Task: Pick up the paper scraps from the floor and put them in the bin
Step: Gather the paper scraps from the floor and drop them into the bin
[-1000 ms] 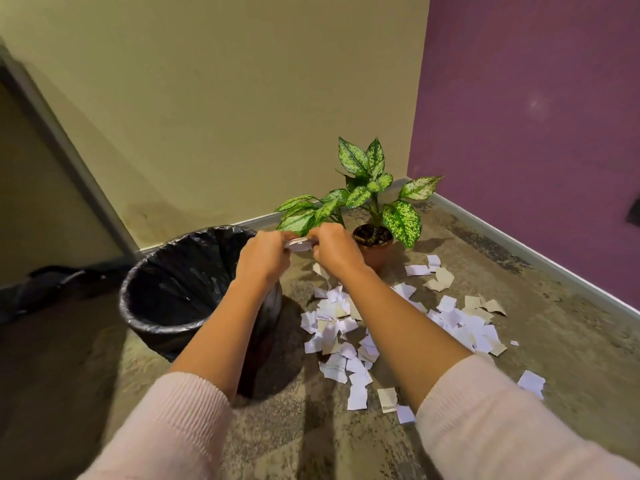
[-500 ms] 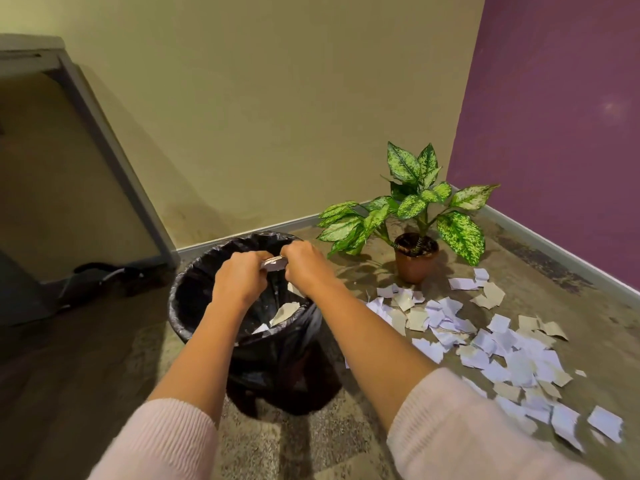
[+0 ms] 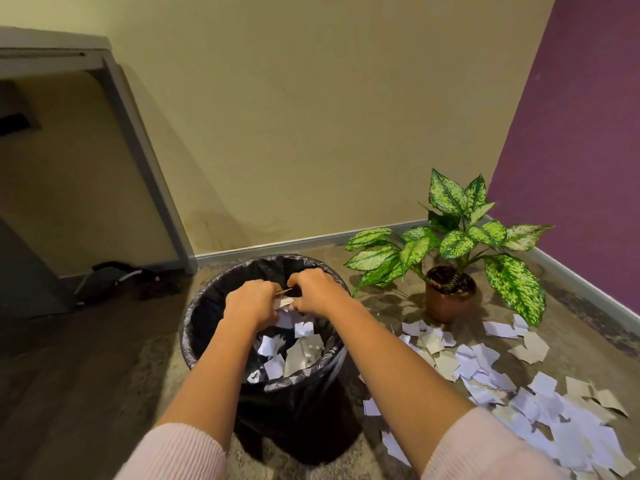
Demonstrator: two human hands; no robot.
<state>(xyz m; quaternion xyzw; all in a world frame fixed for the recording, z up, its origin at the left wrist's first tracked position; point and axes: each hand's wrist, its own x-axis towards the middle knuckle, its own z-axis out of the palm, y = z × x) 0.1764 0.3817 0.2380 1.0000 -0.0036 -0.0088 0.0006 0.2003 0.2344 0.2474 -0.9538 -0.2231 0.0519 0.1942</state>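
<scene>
A round bin (image 3: 204,317) lined with a black bag stands on the floor in front of me. My left hand (image 3: 251,301) and my right hand (image 3: 313,289) are side by side over its opening, fingers curled, together pinching a small bunch of paper scraps (image 3: 285,301). Below my hands, several white and grey scraps (image 3: 298,351) lie inside the bin. Many more loose scraps (image 3: 491,372) are scattered over the floor to the right of the bin.
A potted plant (image 3: 450,299) with spotted green leaves stands in the corner, right of the bin, between the yellow wall and the purple wall (image 3: 581,150). A grey desk leg (image 3: 145,154) slants down at the left, with dark cables (image 3: 117,275) on the floor beneath.
Both hands carried the scraps left from above the floor pile to over the bin, then lowered toward its opening. More scraps now lie inside the bin.
</scene>
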